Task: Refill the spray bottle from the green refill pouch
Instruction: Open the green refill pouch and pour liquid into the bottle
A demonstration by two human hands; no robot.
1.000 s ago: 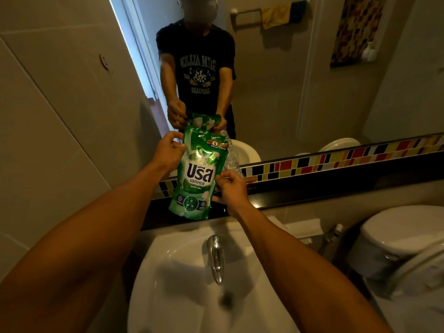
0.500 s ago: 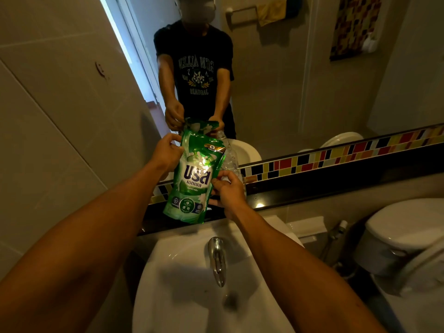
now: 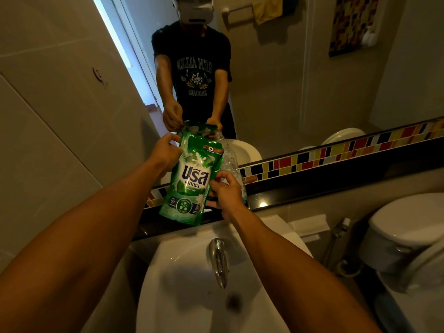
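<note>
The green refill pouch (image 3: 192, 179) hangs upright over the black ledge (image 3: 300, 193) behind the sink. My left hand (image 3: 165, 152) pinches its upper left corner. A clear plastic spray bottle (image 3: 229, 159) stands on the ledge just behind the pouch's right edge, its neck level with the pouch top and no spray head visible on it. My right hand (image 3: 224, 193) is curled around the bottle's lower part, with its fingertips against the pouch's right edge. The pouch hides part of the bottle.
A white sink (image 3: 192, 284) with a chrome tap (image 3: 218, 260) lies directly below my arms. The mirror (image 3: 276, 80) above the ledge reflects me. A toilet (image 3: 406, 231) and a spray hose (image 3: 341, 227) stand to the right. A tiled wall (image 3: 52, 116) closes the left.
Both hands keep their grips. The pouch's lower end has swung slightly left, so it leans its top toward the bottle. My view has tilted a little.
</note>
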